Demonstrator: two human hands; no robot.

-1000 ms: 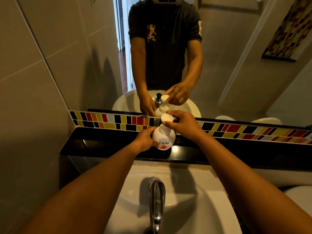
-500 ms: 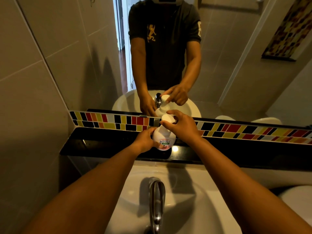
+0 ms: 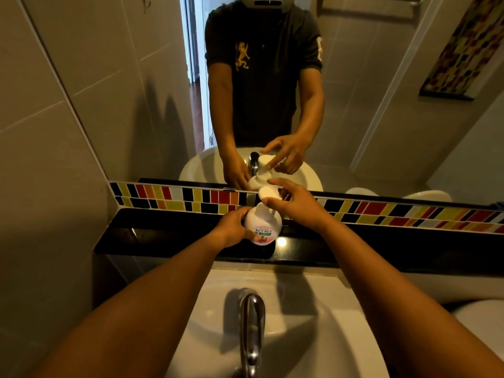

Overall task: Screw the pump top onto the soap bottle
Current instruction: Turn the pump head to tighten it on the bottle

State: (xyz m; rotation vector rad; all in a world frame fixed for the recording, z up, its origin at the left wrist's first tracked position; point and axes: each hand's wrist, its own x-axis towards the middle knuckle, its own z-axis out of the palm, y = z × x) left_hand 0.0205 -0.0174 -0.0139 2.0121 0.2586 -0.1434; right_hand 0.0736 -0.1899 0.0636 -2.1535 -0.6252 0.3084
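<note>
One round white plastic soap bottle (image 3: 262, 224) with a pink-and-green label stands upright on the glossy black worktop (image 3: 169, 236) below the mirror (image 3: 354, 91). Its one white pump top (image 3: 268, 192) sits on the neck. The left hand (image 3: 231, 227) wraps the bottle's side; the right hand (image 3: 296, 204) pinches the pump top with spread fingers. One chrome tap (image 3: 252, 328) overhangs the single white basin (image 3: 313, 323).

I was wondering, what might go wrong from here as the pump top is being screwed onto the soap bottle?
1. The soap bottle stands on a narrow, glossy black ledge above the sink; twisting could slide it off.
2. The right hand touches the pump top only with its fingers, so it may slip.
3. The left hand steadies just one side.
</note>
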